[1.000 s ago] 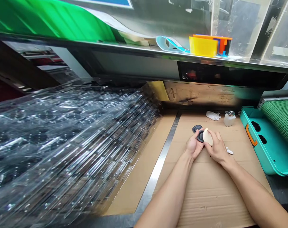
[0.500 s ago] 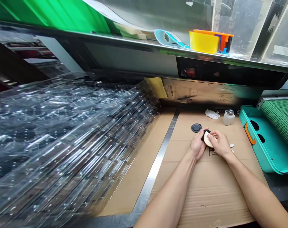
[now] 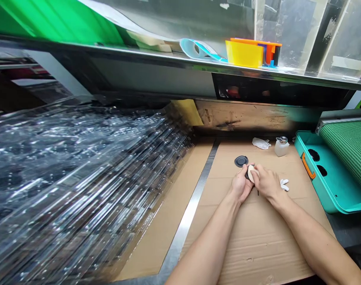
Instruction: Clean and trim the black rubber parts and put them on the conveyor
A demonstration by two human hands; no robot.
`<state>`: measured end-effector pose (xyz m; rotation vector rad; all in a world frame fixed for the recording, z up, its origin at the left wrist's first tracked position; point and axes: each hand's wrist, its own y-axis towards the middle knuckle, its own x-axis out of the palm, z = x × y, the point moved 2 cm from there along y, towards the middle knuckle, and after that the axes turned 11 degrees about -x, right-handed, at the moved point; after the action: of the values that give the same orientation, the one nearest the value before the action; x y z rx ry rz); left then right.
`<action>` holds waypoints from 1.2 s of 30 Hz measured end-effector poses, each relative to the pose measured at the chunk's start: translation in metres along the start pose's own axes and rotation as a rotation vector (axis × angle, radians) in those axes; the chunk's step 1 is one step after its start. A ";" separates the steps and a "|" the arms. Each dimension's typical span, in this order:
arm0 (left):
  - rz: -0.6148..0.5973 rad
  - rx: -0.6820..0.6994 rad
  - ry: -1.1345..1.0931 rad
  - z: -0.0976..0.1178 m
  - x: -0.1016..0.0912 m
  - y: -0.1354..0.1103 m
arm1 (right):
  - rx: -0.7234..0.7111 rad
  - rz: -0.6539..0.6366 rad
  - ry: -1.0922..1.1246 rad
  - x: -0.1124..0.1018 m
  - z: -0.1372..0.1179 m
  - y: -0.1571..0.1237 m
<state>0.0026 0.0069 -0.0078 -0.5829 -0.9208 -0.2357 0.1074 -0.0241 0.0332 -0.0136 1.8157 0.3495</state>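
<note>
My left hand [image 3: 239, 186] is closed around a small black round piece [image 3: 247, 174], mostly hidden by fingers and pad. In my right hand [image 3: 267, 181] is a cream-coloured round pad [image 3: 251, 172], like a cosmetic puff, pressed against or held right over the black piece. Both hands meet above the cardboard [image 3: 245, 233]. Just beyond my left fingertips lies a flat dark round lid-like disc [image 3: 241, 160]. A white crumpled scrap, perhaps a glove or tissue [image 3: 284, 185], lies beside my right hand.
Stacked clear plastic trays [image 3: 88, 190] fill the left side. At the back are a pump bottle [image 3: 281, 146] and a white crumpled cloth [image 3: 261, 143]. To the right, a teal bin [image 3: 331, 190] with black discs stands by a green conveyor belt [image 3: 349, 146]. A shelf [image 3: 156, 57] crosses above.
The cream pad has tilted and turned more edge-on over the black piece as my right hand rotated. The whole view has shifted slightly, uncovering more of the white scrap.
</note>
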 end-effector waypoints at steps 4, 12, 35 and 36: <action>0.031 -0.038 0.013 0.002 0.002 -0.004 | 0.133 -0.020 -0.109 -0.002 -0.001 0.005; 0.064 -0.040 0.007 0.001 0.001 -0.002 | 0.136 -0.025 -0.161 0.000 -0.001 0.004; -0.143 -0.154 -0.170 0.018 0.001 -0.015 | 0.316 0.116 0.078 -0.015 0.064 -0.009; -0.148 -0.168 -0.164 0.019 0.001 -0.015 | 0.318 0.098 0.071 -0.015 0.066 -0.009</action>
<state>-0.0159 0.0048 0.0076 -0.6967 -1.1119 -0.4059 0.1752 -0.0195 0.0305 0.2890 1.9290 0.1270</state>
